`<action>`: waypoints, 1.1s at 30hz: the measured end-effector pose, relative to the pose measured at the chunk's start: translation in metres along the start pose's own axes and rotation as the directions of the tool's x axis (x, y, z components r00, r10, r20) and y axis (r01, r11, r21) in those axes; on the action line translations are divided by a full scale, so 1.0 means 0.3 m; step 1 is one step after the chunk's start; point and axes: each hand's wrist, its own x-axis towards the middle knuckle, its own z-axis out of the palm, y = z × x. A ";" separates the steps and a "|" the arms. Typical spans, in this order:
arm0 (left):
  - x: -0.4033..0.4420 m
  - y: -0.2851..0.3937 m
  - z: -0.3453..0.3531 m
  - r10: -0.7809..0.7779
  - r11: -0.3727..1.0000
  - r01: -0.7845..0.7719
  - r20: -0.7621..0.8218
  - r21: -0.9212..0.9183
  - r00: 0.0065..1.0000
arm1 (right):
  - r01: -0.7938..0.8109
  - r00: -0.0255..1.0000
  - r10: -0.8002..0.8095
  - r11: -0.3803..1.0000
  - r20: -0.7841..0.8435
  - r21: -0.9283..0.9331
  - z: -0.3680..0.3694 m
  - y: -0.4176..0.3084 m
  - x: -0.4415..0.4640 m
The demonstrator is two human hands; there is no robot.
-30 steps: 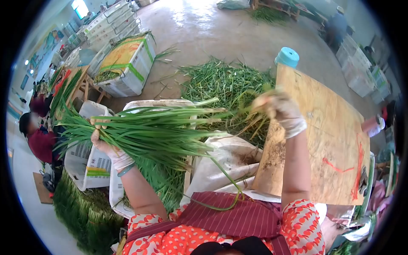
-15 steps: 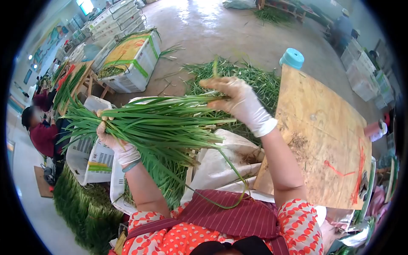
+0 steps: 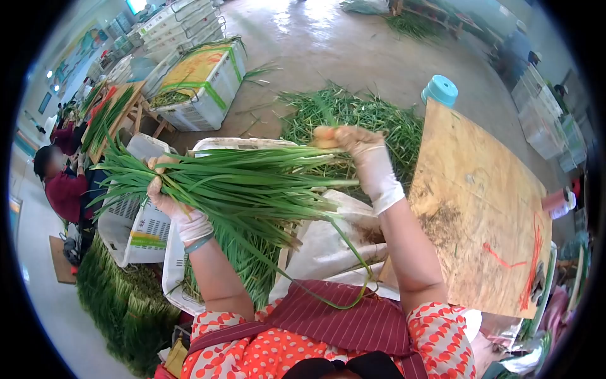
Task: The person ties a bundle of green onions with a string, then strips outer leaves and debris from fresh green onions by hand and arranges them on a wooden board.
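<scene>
My left hand (image 3: 169, 189), in a light glove, is wrapped round the leafy end of a bunch of garlic chives (image 3: 246, 180). The bunch lies sideways in the air, its pale stem ends pointing right. At those upper stem ends is my gloved right hand (image 3: 360, 148), its fingers pressed together; what they pinch is hidden, though a blurred green streak shows just above them. One long leaf hangs from the bunch down to the striped maroon apron (image 3: 341, 316).
Below the bunch stands a white crate (image 3: 173, 268) of chives. Loose leaves (image 3: 385, 123) heap on the floor. A plywood board (image 3: 480, 196) with red ties is at right, a blue-green tub (image 3: 440, 90) behind it. A person in maroon (image 3: 66, 196) works at left.
My right hand has drawn its fingers together and turned, shifting slightly right along the stem ends. The left hand still holds the bunch in nearly the same place.
</scene>
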 end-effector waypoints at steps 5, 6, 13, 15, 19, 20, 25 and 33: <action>-0.021 0.027 0.010 -0.018 0.999 0.018 -0.019 -0.042 1.000 | 0.084 0.943 -0.087 0.996 -0.323 -0.025 -0.175 0.060 0.007; -0.023 0.033 0.011 -0.013 0.999 0.011 -0.040 -0.052 0.999 | 0.083 0.942 -0.087 0.996 -0.323 -0.026 -0.251 0.150 0.036; -0.018 0.021 0.027 0.038 0.998 -0.036 -0.030 0.058 0.999 | -0.162 0.948 0.146 0.986 0.284 0.034 -0.108 0.057 -0.016; -0.008 0.018 0.015 -0.012 1.000 0.010 0.094 0.016 0.996 | -0.149 0.932 0.105 0.984 0.346 0.102 -0.060 0.069 0.006; -0.006 0.022 0.027 -0.030 1.000 0.031 0.185 -0.004 0.982 | -0.140 0.951 0.073 0.968 0.302 0.207 -0.013 0.061 0.029; -0.008 0.017 0.044 -0.029 1.000 0.030 0.186 -0.005 0.982 | -0.097 0.967 0.028 0.959 0.252 0.266 -0.004 0.046 0.031; -0.025 -0.042 0.175 -0.115 0.843 0.151 -0.101 0.517 0.988 | 0.040 0.993 -0.058 0.983 0.099 0.177 0.011 -0.066 0.042; -0.017 0.050 0.093 -0.038 0.932 0.025 0.029 0.361 0.999 | 0.078 0.997 -0.078 0.995 0.013 -0.060 -0.050 -0.103 0.037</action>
